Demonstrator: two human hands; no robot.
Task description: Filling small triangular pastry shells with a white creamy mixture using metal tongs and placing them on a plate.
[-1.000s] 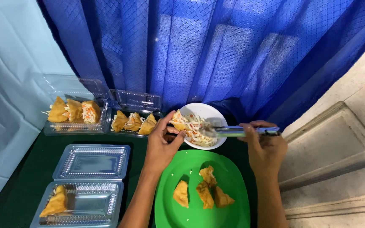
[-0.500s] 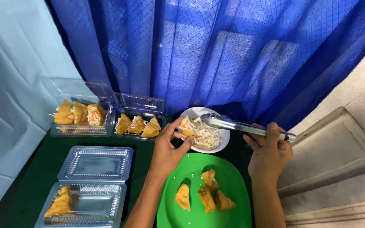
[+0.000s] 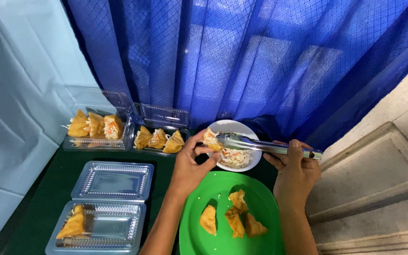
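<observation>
— Left hand (image 3: 192, 163): pinching fried pocket (image 3: 210, 140) over white bowl (image 3: 242, 127) rim. Right?
— Right hand (image 3: 294, 167): clamped on tongs (image 3: 260, 144); long axis horiz., tips at pocket, pointing left.

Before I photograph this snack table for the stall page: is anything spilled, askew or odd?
Nothing is spilled. The one uneven spot is the clear box at the front left: it holds a single fried pastry in one corner, while the two boxes by the curtain each hold a row.
</observation>
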